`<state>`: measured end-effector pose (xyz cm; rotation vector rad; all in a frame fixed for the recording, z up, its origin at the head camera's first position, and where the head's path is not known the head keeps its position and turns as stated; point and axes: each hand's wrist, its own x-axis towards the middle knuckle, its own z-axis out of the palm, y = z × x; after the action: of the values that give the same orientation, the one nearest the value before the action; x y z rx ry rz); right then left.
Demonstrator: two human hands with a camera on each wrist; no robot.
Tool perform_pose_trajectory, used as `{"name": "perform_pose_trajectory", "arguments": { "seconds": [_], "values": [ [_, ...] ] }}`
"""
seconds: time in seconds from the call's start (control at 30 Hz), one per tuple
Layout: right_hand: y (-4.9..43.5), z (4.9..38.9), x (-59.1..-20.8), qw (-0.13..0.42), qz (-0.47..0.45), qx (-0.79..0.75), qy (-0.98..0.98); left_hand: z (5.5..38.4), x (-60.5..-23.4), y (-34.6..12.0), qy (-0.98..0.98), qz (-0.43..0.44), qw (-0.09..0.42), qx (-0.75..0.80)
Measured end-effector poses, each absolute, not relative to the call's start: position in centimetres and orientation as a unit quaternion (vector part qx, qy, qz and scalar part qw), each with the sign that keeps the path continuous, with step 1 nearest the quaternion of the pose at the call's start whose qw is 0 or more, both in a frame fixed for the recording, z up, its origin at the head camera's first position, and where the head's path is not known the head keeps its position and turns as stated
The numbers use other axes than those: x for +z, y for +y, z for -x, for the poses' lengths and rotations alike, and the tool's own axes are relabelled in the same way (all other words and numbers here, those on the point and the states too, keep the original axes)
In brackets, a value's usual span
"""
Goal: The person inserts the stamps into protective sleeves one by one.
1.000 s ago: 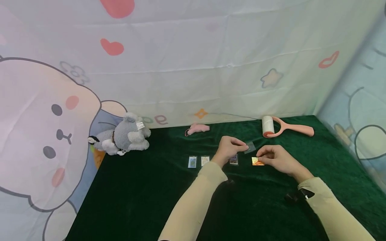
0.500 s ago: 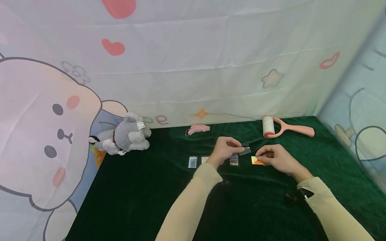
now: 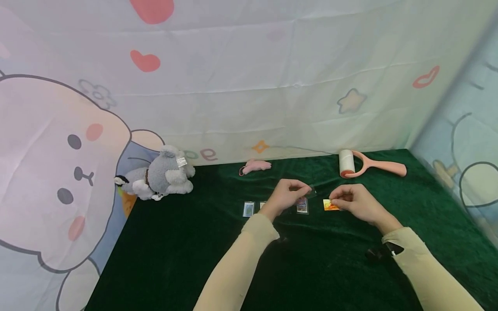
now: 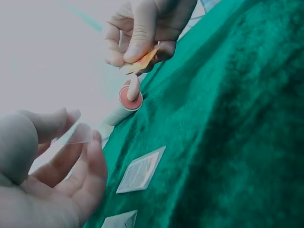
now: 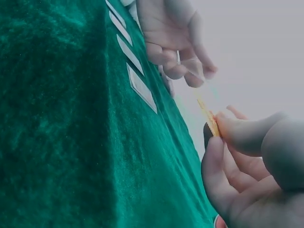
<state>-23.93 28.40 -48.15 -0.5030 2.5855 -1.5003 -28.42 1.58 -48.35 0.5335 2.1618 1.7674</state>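
My left hand (image 3: 285, 196) pinches a clear plastic card sleeve (image 4: 80, 134) between thumb and fingers, above the table. To its right, my right hand (image 3: 359, 204) holds a small yellow-orange card (image 3: 330, 204) by its edge, with the thumb on top. A gap separates card and sleeve. In the right wrist view the card (image 5: 207, 117) is seen nearly edge-on, pointing toward the sleeve. Several sleeved cards lie in a row on the green cloth, among them a blue one (image 3: 248, 209) and a dark one (image 3: 302, 206). The left hand partly covers this row in the head view.
Behind the hands, a pink lint roller (image 3: 373, 164) lies at the back right of the green-covered table (image 3: 175, 259). A small pink plush (image 3: 255, 166) is near the back edge. At the left edge sits a grey stuffed animal (image 3: 165, 172). A printed curtain (image 3: 241, 65) hangs behind.
My left hand has shifted left with the clear sleeve, whose tilt has changed. My right hand and the orange card have moved up only slightly.
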Motion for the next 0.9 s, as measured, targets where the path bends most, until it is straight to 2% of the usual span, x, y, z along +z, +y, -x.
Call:
{"name": "perform_pose_trajectory", "arguments": {
  "seconds": [0.3,0.63,0.9],
  "values": [
    [27.6,23.9,-47.9,0.045,0.15,-0.516,0.842,27.8,-48.1,0.6,0.77,-0.183,0.116,0.6],
    [27.3,24.1,-47.7,0.043,0.154,-0.494,0.855,27.7,-48.2,0.3,0.766,-0.19,0.12,0.602],
    [26.5,24.0,-47.1,0.017,0.159,-0.489,0.858,27.4,-48.3,0.4,0.767,-0.175,0.12,0.606]
  ]
}}
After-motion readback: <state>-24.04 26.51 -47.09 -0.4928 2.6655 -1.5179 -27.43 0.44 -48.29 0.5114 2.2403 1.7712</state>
